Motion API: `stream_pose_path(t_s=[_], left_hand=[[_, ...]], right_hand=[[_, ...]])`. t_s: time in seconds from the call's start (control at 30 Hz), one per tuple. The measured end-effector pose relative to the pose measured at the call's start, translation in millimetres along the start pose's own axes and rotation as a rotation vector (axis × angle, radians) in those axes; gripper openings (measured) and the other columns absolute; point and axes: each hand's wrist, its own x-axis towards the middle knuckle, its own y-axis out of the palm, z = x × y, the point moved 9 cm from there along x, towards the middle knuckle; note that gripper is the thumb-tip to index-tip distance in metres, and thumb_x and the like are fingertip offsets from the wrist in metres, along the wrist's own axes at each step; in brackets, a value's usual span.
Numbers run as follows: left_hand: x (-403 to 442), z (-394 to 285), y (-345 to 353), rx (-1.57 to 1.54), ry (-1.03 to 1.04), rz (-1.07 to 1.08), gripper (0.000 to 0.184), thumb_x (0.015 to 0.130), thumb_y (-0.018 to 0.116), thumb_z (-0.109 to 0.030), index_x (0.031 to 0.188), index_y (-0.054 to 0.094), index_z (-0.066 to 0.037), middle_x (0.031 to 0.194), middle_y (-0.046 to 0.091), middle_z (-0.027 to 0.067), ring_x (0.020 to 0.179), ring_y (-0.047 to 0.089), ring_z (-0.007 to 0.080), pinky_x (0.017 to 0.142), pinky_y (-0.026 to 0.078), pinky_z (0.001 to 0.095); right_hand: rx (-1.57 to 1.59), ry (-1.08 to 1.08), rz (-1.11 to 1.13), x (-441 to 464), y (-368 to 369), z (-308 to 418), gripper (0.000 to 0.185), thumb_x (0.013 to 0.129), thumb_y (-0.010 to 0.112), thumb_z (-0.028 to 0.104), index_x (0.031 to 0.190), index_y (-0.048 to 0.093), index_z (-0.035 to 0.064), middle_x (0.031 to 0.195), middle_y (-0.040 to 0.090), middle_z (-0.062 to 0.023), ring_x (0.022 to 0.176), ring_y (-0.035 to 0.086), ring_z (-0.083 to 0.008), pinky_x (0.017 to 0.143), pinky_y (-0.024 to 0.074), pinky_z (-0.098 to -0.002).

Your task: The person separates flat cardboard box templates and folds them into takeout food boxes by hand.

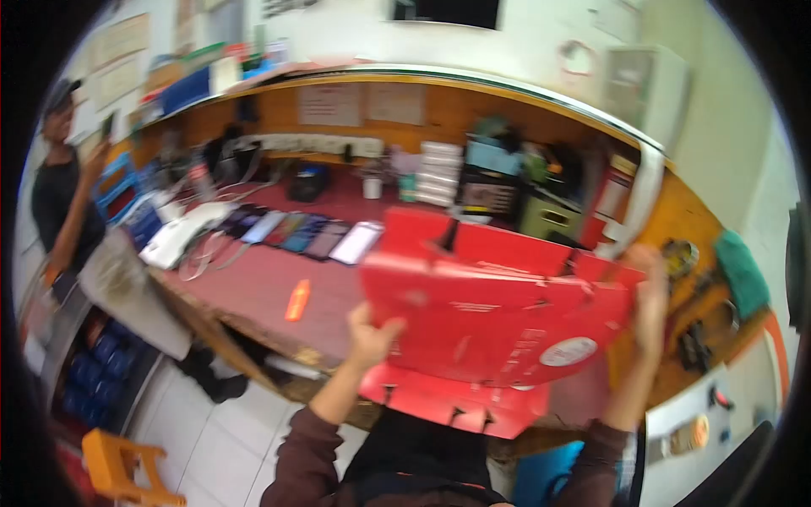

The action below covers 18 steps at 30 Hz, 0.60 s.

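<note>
— From the head camera, where's the red card [498,317]?
— Held up over the desk's [249,283] front edge, nearer its right end.
— And the hands?
— The left [376,334] grasps the card's left edge, thumb in front. The right [649,308] is at the right edge, seemingly gripping, though blur hides its fingers.
— Why both ends?
— Probably to keep so wide a piece spread; its slots suggest it folds. Whether the red part [456,401] below belongs to it, I can't tell.
— What's around?
— Phones [296,235] in a row, left of the card; an orange tool [297,300] nearer the front edge.
— Anything in the way?
— The card itself: it hides much of the desk's right part.
</note>
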Motion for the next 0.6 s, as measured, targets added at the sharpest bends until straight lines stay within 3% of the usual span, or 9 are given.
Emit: stream_pose_path(t_s=[0.03,0.07,0.1,0.2,0.27,0.3,0.37,0.47,0.6], left_hand=[[3,-11,8,0.04,0.028,0.028,0.03,0.079,0.072,-0.024,0.095,0.06,-0.001,0.07,0.06,0.0,0.056,0.052,0.0049,0.049,0.041,0.021],[11,-8,14,0.012,0.065,0.046,0.034,0.081,0.07,-0.022,0.103,0.058,0.0,0.08,0.062,0.0015,0.068,0.056,0.0068,0.06,0.046,0.023],[18,-8,21,-0.01,0.055,0.068,0.034,0.081,0.07,-0.022,0.103,0.058,0.0,0.08,0.062,0.0015,0.068,0.056,0.0068,0.06,0.046,0.023],[27,-5,25,0.067,-0.043,0.058,0.047,0.08,0.069,-0.015,0.118,0.046,0.001,0.1,0.059,0.0065,0.09,0.057,0.0126,0.082,0.046,0.0279],[21,-7,26,0.151,0.029,0.046,0.05,0.078,0.071,-0.014,0.118,0.045,0.0,0.1,0.058,0.0067,0.091,0.057,0.0132,0.081,0.046,0.0282],[16,-11,26,0.23,0.104,0.023,0.054,0.076,0.073,-0.014,0.118,0.043,0.0,0.101,0.057,0.0069,0.091,0.056,0.0137,0.081,0.046,0.0285],[11,-4,23,0.222,0.136,-0.014,0.059,0.072,0.076,-0.014,0.117,0.041,-0.001,0.104,0.055,0.0076,0.094,0.055,0.0151,0.083,0.046,0.0291],[7,-12,20,0.383,0.214,-0.018,0.062,0.073,0.075,-0.012,0.121,0.038,0.0,0.111,0.051,0.01,0.098,0.053,0.0169,0.086,0.044,0.0303],[11,-54,31,0.247,0.228,-0.176,0.058,0.076,0.07,-0.009,0.123,0.039,0.002,0.113,0.051,0.0125,0.105,0.051,0.0188,0.091,0.04,0.032]], right_hand=[[0.191,0.197,-0.032,-31,-9,-76,0.068,0.086,0.045,0.052,0.133,0.038,0.0028,0.133,0.042,-0.0096,0.124,0.039,-0.0221,0.104,0.0281,-0.0369],[0.368,0.38,-0.099,-66,-17,-149,0.062,0.094,0.034,0.051,0.135,0.035,0.0047,0.137,0.041,-0.0086,0.125,0.039,-0.0221,0.105,0.0281,-0.0378],[0.587,0.354,-0.309,-86,-5,-145,0.066,0.093,0.033,0.055,0.134,0.036,0.0035,0.134,0.044,-0.0092,0.123,0.041,-0.021,0.104,0.0301,-0.0375],[0.692,0.374,-0.294,-109,15,-102,0.07,0.091,0.037,0.057,0.133,0.036,0.0013,0.131,0.047,-0.011,0.121,0.042,-0.02,0.102,0.0321,-0.0361],[0.432,0.142,-0.185,-102,21,-79,0.052,0.093,0.047,0.039,0.125,0.043,-0.0018,0.12,0.052,-0.0091,0.107,0.05,-0.0179,0.094,0.0376,-0.0327],[0.265,0.118,-0.311,-102,22,-67,0.047,0.088,0.058,0.029,0.121,0.045,-0.0024,0.112,0.054,-0.0092,0.103,0.052,-0.0165,0.091,0.0392,-0.03],[0.103,0.056,-0.368,-105,29,-49,0.045,0.086,0.06,0.022,0.12,0.046,-0.0036,0.11,0.056,-0.0094,0.102,0.052,-0.0163,0.089,0.0398,-0.0293],[0.142,0.053,-0.394,-109,24,-52,0.046,0.086,0.058,0.021,0.122,0.044,-0.0049,0.111,0.056,-0.0108,0.102,0.052,-0.0168,0.089,0.0401,-0.0299],[0.299,0.041,-0.394,-120,29,-56,0.048,0.086,0.057,0.024,0.121,0.045,-0.0064,0.11,0.057,-0.0113,0.101,0.053,-0.0176,0.089,0.0403,-0.0304]])
